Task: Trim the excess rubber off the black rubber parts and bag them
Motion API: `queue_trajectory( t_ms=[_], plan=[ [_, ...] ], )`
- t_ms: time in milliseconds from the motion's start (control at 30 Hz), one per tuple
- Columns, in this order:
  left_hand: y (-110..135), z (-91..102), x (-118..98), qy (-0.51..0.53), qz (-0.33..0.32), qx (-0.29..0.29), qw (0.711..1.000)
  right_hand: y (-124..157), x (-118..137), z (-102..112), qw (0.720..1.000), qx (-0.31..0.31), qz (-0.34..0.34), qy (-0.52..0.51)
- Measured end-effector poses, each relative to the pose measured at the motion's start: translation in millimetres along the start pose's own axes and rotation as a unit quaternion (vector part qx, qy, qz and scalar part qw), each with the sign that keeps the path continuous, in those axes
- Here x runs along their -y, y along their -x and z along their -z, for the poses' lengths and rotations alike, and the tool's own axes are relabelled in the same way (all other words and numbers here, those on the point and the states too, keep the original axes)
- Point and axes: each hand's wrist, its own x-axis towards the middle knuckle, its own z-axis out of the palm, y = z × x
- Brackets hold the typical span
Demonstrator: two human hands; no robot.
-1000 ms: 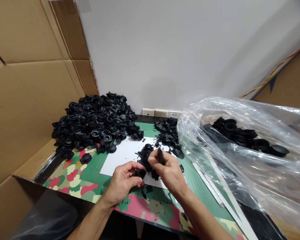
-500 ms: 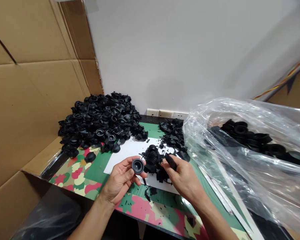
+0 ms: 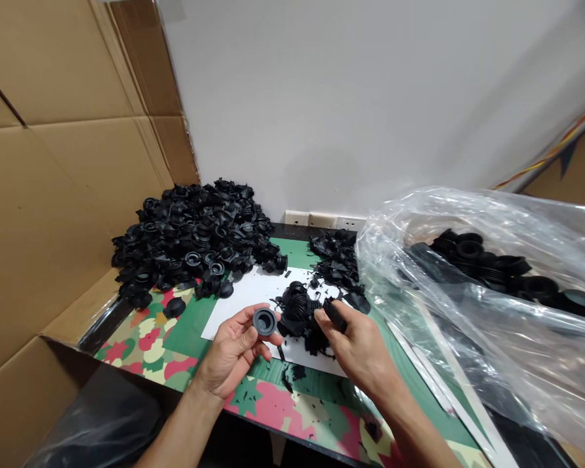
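My left hand (image 3: pixel 234 354) holds a small black rubber ring part (image 3: pixel 264 321) between thumb and fingers, its round opening facing up toward me. My right hand (image 3: pixel 358 348) is closed on a short black tool or strip (image 3: pixel 335 316), just right of a small cluster of black rubber bellows parts (image 3: pixel 298 311) lying on a white sheet (image 3: pixel 246 302). The two hands are a little apart over the sheet's near edge.
A big heap of black rubber parts (image 3: pixel 195 237) fills the far left of the camouflage-patterned mat (image 3: pixel 141 341). Black trimmings (image 3: pixel 338 260) lie behind the sheet. A clear plastic bag (image 3: pixel 472 305) with more black parts sits right. Cardboard walls (image 3: pixel 53 175) stand left.
My left hand turned the ring part from hidden in the fingers to opening-up and raised it. My right hand lowered and moved slightly right with the black piece.
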Motion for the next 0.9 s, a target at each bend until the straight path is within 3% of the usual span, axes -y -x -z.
queue_trajectory(
  t_ms=[167,500,900],
  plan=[
    [0.0,-0.6,-1.1,0.011,0.0,0.006,1.0,5.2,6.4,2.0,0.998,0.021,0.005,-0.067],
    [-0.1,-6.1,-1.4,-0.02,0.016,-0.072,0.997,13.4,15.1,-12.3,0.984,0.093,0.006,-0.151],
    [0.8,-7.6,-1.7,-0.012,0.015,-0.102,0.995,20.5,19.7,-28.4,0.969,0.136,-0.007,-0.206]
  ],
)
